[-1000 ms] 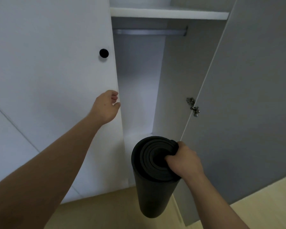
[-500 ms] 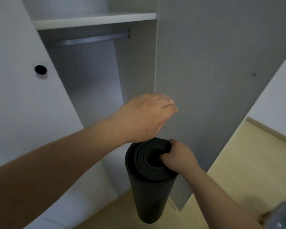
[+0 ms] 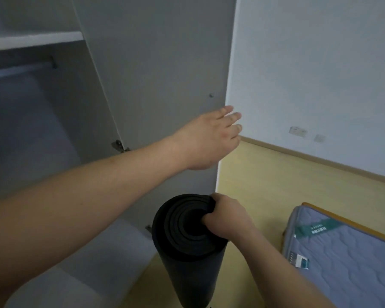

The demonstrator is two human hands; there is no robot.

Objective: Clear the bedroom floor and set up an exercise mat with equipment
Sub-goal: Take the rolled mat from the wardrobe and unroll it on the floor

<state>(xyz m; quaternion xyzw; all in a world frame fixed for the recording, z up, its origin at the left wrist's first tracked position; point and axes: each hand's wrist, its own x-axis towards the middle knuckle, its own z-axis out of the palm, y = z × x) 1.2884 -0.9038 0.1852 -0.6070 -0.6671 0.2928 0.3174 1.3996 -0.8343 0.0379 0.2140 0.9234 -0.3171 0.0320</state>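
1. Mat (image 3: 187,263): rolled, upright, before the door's (image 3: 165,63) foot.
2. Right hand (image 3: 227,218): gripping its rim, fingers in core, for one-handed carry.
3. Left hand (image 3: 209,141): flat, empty, at door's edge, likely to close it.

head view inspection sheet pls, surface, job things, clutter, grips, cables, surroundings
surface: pale wood-look floor.
job's things: black rolled exercise mat, held upright; its lower end runs out of frame.
clutter: grey quilted mattress at lower right.
grips: left grip, a bare hand with straight fingers, at the wardrobe door free edge, contact unclear; right grip holds the mat's top rim.
cables: nothing seen.
surroundings: shelf and hanging rail inside the open wardrobe; white wall.
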